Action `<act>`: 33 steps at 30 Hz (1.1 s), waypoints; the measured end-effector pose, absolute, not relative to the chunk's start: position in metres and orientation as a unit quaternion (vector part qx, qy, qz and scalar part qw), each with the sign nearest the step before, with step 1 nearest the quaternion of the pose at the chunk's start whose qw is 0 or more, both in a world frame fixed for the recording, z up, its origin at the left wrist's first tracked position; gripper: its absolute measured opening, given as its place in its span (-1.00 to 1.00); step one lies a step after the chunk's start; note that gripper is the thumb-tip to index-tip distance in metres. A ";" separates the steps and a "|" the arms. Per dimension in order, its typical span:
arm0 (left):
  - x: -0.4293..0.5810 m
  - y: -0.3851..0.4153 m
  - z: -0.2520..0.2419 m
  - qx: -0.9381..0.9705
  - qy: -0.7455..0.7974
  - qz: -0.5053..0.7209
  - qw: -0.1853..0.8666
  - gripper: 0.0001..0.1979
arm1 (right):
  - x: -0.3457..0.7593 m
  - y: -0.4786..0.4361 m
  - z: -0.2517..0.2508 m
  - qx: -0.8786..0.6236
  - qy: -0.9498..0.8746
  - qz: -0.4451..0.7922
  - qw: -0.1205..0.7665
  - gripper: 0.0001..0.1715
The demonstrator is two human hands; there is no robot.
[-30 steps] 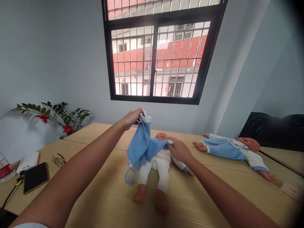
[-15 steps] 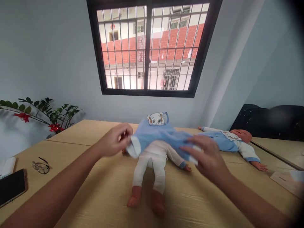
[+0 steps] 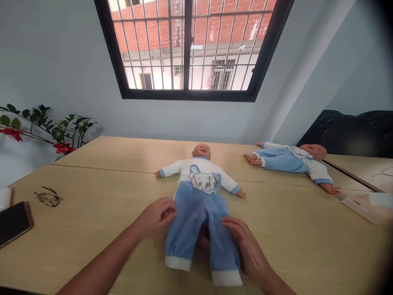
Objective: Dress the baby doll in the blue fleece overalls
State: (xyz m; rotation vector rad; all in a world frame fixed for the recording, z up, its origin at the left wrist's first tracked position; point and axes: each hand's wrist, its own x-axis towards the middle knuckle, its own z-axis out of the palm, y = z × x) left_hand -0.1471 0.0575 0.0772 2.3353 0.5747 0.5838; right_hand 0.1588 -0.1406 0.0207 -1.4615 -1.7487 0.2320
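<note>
Glasses (image 3: 51, 199) near a dark phone (image 3: 14, 225)

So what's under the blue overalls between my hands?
A doll lies beneath the blue overalls: its head, white sleeves and some leg or foot between the trouser legs show. Its waist and most of its legs are covered.

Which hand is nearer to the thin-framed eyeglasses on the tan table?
Left. The left hand is to the right of the eyeglasses, beside white-cuffed blue fabric overalls; the right hand is farther right, at the overalls' other side.
</note>
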 end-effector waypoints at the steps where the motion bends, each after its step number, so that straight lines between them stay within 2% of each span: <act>1: -0.137 0.066 0.075 0.887 0.232 0.252 0.310 -0.79 | 0.163 -0.126 0.021 -0.588 -0.682 0.092 0.425 -0.42; 3: -0.115 0.083 0.070 0.882 0.237 0.305 0.270 -0.81 | 0.172 -0.091 0.023 -0.602 -0.668 0.081 0.430 -0.45; 6: -0.085 0.101 0.058 0.875 0.227 0.360 0.232 -0.73 | 0.185 -0.041 0.024 -0.627 -0.643 0.057 0.435 -0.45; 10: -0.073 0.114 0.037 0.854 0.232 0.374 0.278 -0.67 | 0.193 -0.006 0.023 -0.661 -0.588 0.048 0.464 -0.45; 16: -0.090 0.123 0.023 0.807 0.273 0.397 0.341 -0.62 | 0.196 -0.007 0.018 -0.666 -0.554 0.058 0.496 -0.51; 23: -0.086 0.134 0.014 0.781 0.293 0.421 0.356 -0.73 | 0.200 -0.012 0.024 -0.730 -0.441 -0.010 0.522 -0.52; 27: -0.086 0.137 0.011 0.778 0.292 0.418 0.366 -0.80 | 0.206 -0.017 0.029 -0.753 -0.346 0.036 0.559 -0.52; 33: -0.086 0.137 0.012 0.771 0.304 0.403 0.388 -0.83 | 0.211 -0.015 0.029 -0.747 -0.354 0.050 0.561 -0.52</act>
